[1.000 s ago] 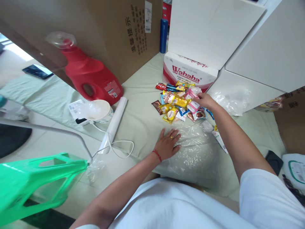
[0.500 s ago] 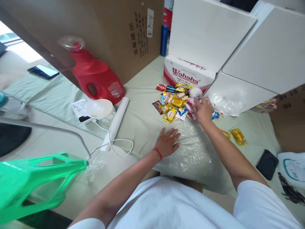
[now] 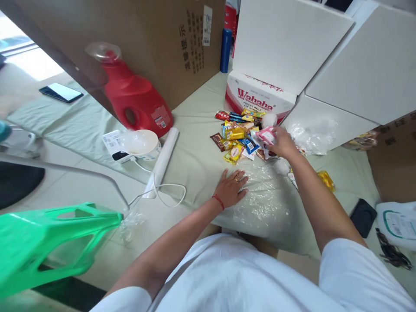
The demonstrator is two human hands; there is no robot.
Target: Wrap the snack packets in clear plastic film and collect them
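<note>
Since half a second ago, the right hand (image 3: pixel 282 143) has lifted slightly toward the far edge of the snack pile (image 3: pixel 242 136), now pinching a pink packet (image 3: pixel 266 136) between thumb and fingers where before it lay lower among the wrappers; the left hand (image 3: pixel 231 187) has kept its place. Seen from the head camera, the pink packet sits at the right side of the pile, just in front of the red-and-white Wahaha carton (image 3: pixel 260 97), its long axis running roughly left to right with the free end pointing left toward the other wrappers. Fingers of the right hand close around the packet's right end. The left hand lies flat, fingers spread and palm down, pressing the near-left edge of a clear plastic bag (image 3: pixel 266 203) spread on the pale green sheet (image 3: pixel 195 156); a red cord circles that wrist. The two hands are well apart, the bag between them. To the left stand a red detergent jug (image 3: pixel 136 99) and a white bowl (image 3: pixel 139 142), with a white roll (image 3: pixel 162 160) lying beside them and a large cardboard box (image 3: pixel 156 39) behind. A green plastic stool (image 3: pixel 48 242) fills the lower left corner, and a dark phone (image 3: pixel 362 214) rests on the sheet at right.
</note>
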